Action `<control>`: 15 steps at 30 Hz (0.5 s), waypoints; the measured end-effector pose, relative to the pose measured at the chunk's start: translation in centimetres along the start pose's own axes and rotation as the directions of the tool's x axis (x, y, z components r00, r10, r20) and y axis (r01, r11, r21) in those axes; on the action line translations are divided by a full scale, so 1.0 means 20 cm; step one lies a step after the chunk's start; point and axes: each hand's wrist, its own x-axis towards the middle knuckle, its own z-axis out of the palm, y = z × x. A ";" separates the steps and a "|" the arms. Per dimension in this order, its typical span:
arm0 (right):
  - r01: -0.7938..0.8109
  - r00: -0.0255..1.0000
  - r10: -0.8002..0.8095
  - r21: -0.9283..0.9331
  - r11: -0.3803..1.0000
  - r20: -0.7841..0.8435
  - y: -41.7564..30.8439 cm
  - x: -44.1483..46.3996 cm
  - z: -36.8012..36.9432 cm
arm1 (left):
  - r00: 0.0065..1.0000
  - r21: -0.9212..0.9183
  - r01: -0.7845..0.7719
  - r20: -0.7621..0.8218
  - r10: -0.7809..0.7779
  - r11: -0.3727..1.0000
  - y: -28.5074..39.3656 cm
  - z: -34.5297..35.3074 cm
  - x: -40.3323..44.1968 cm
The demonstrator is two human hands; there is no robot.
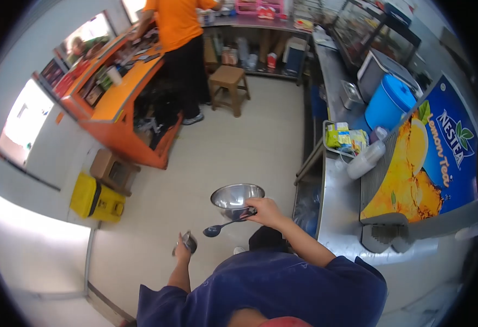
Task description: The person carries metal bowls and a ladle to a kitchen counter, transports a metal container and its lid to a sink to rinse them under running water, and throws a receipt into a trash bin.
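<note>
My right hand (265, 212) is closed on the rim of a shiny metal mixing bowl (231, 197), held out in front of my body above the floor. The same hand also grips a dark serving spoon (213, 231), whose head points left, just below the bowl. Lower and to the left, my left hand (182, 250) is wrapped round a small metal cup (192, 243), which looks tilted. What the cup contains cannot be made out.
A steel counter (337, 204) runs along the right with a Nestea dispenser (427, 158), a blue bucket (390, 102) and a tray of packets (347, 137). Left are an orange desk (120, 90), a yellow bin (94, 199) and stools (228, 79). A person in orange (179, 24) stands ahead.
</note>
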 end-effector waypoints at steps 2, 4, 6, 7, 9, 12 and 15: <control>-0.096 0.990 0.098 0.020 0.995 -0.102 0.11 0.06 -0.07 | 0.991 0.075 -0.131 -0.001 0.131 0.989 0.22 -0.04 0.35; -0.190 0.964 0.199 0.069 0.979 -0.177 0.24 0.11 -0.17 | 0.961 0.075 -0.275 0.005 0.276 0.958 0.49 -0.05 0.65; -0.213 0.935 0.197 -0.023 0.977 -0.297 0.36 0.18 -0.28 | 0.909 0.040 -0.416 0.001 0.416 0.909 0.78 -0.04 0.91; -0.251 0.922 0.218 -0.065 0.966 -0.321 0.43 0.22 -0.34 | 0.883 -0.017 -0.468 -0.030 0.468 0.883 0.95 -0.03 1.02; -0.293 0.901 0.220 -0.149 0.944 -0.375 0.60 0.30 -0.45 | 0.829 -0.128 -0.559 -0.108 0.549 0.819 1.31 -0.06 1.17; -0.318 0.876 0.207 -0.197 0.928 -0.436 0.83 0.49 -0.65 | 0.718 -0.239 -0.694 -0.162 0.677 0.679 1.86 -0.19 1.29; -0.310 0.866 0.173 -0.231 0.922 -0.470 1.06 0.72 -0.87 | 0.510 -0.201 -0.860 -0.333 0.793 0.469 2.36 -0.33 1.46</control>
